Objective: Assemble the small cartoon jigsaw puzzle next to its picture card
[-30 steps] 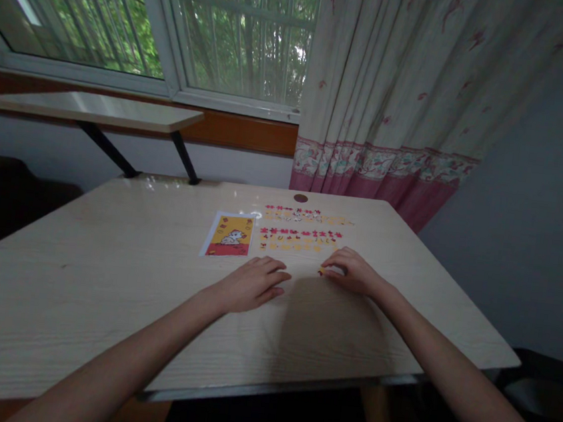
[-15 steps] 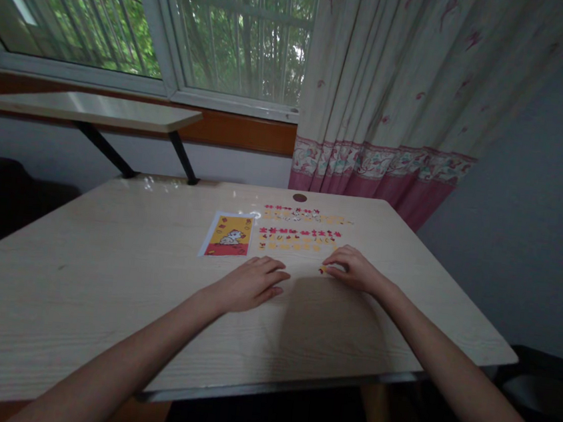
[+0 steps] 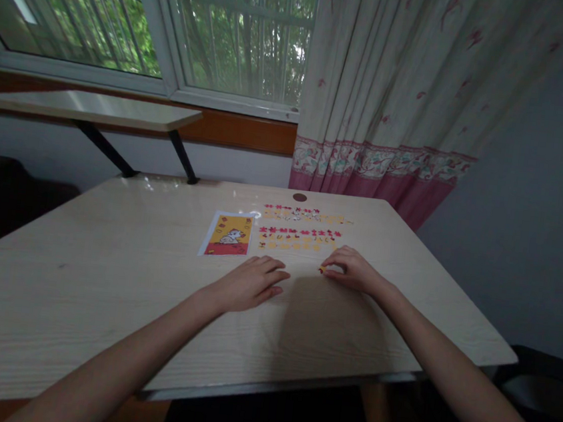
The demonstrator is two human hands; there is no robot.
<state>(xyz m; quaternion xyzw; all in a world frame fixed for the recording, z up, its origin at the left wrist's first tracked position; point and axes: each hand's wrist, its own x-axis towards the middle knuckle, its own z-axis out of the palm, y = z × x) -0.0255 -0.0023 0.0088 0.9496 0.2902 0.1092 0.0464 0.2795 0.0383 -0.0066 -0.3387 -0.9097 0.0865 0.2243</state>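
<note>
My right hand [image 3: 354, 270] pinches a small yellow and dark red jigsaw piece [image 3: 321, 269] at its fingertips, low over the table or touching it; I cannot tell which. My left hand [image 3: 252, 282] lies on the table with its fingers apart, holding nothing. Just beyond the hands, jigsaw pieces [image 3: 291, 231] are laid out in several rows, red ones and yellow ones, with some white among the far rows. Left of these rows is a printed picture sheet [image 3: 230, 232], showing a white cartoon animal on yellow and red.
The pale wooden table [image 3: 101, 299] has a round brown cable hole [image 3: 299, 198] near its far edge. A raised shelf [image 3: 91, 107] on black legs stands at the back left. Behind are a window [image 3: 239, 39] and a curtain [image 3: 376, 80] with a pink hem.
The piece in my right hand has turned or tilted slightly at the fingertips. Both hands otherwise stay in the same places.
</note>
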